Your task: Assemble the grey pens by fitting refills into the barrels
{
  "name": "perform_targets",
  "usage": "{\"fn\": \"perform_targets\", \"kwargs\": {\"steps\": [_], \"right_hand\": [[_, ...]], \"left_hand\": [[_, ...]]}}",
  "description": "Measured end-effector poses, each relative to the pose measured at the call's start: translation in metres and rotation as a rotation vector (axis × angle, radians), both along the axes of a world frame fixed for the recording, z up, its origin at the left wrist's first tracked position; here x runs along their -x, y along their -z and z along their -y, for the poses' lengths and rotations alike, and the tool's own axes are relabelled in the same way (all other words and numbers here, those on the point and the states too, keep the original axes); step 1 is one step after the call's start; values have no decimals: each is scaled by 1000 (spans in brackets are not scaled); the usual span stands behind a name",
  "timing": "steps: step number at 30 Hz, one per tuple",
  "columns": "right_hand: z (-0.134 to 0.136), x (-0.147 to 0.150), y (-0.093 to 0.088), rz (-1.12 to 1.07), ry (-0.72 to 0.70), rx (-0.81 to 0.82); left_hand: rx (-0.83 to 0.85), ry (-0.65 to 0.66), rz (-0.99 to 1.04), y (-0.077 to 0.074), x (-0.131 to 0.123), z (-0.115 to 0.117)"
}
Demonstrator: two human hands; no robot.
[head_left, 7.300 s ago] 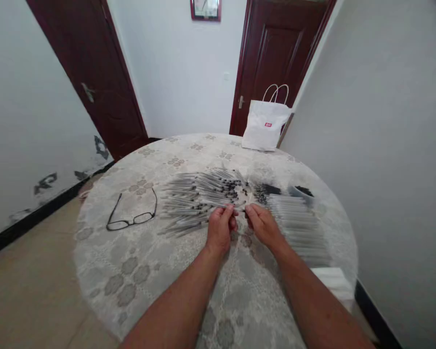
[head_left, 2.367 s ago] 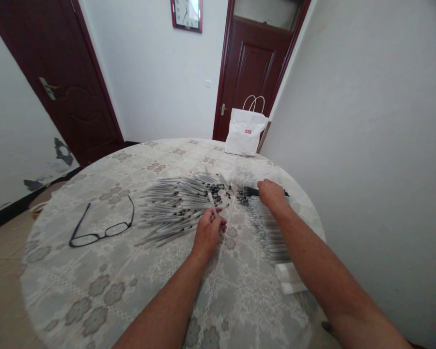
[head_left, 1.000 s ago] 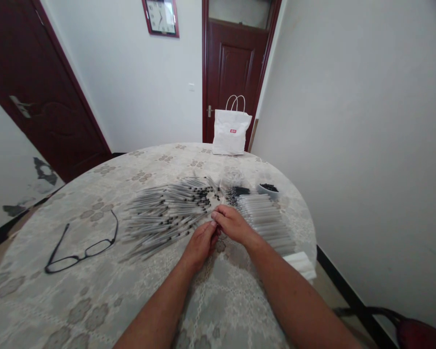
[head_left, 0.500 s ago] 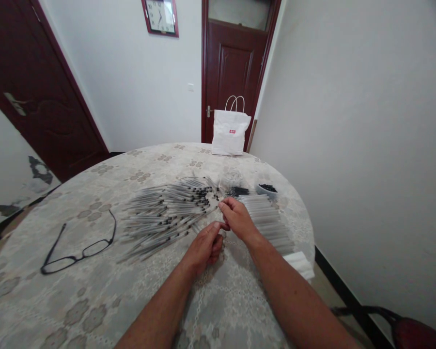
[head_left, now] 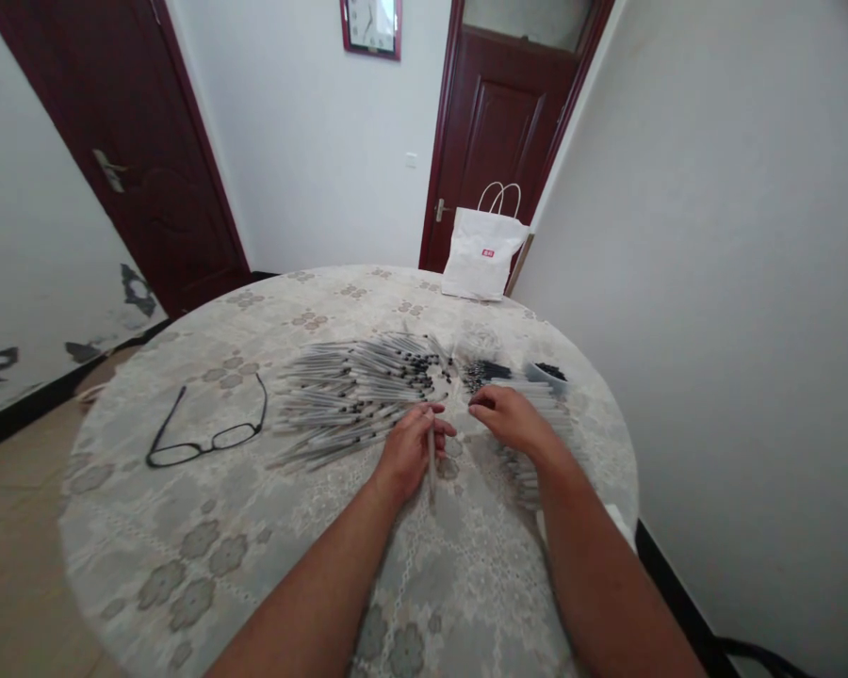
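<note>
Left hand [head_left: 406, 452] sits near the middle of the table [head_left: 254, 546], fingers [head_left: 424, 414] closed round one pen tube [head_left: 431, 468]. Tube's long axis runs almost straight from the far edge toward the near edge: top end pinched at the fingertips, the free end sticking out past the heel of the hand over bare cloth. Right hand [head_left: 514, 424] is just beside it, toward the right edge, apart by a small gap, fingers curled inward and pointing at the tube's top end. I can't tell whether they pinch anything. So the left hand has the tube and the right is the nearer free one, level with its top end. Loose pile of pens [head_left: 353, 391] fans out just left of and behind the left hand, tips pointing right, nearly touching the knuckles. Black refill bundle [head_left: 486, 370] and small bowl [head_left: 551, 374] lie just beyond the right hand; a row of clear tubes [head_left: 527, 476] lies under and beside that wrist, tight to the right edge. Open room: the near half of the table. Glasses [head_left: 212, 438] well off toward the left edge, paper bag [head_left: 481, 254] at the far edge.
</note>
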State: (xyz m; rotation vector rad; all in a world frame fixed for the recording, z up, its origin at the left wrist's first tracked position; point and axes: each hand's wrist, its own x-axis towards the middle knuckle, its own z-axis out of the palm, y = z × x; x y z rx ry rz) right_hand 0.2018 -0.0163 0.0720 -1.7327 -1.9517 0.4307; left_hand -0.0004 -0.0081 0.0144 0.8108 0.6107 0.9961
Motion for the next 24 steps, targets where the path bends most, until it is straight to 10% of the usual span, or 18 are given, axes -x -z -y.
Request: {"fn": "perform_targets", "kwargs": {"steps": [4, 12, 24], "right_hand": [[-15, -19, -17, 150, -40, 96], [-58, -42, -33, -7, 428, -343], [34, 53, 15, 112, -57, -31]], "left_hand": [[-69, -52, -65, 9, -3, -2], [-120, -90, -177, 8, -3, -3], [-125, -232, -220, 10, -3, -9]]}}
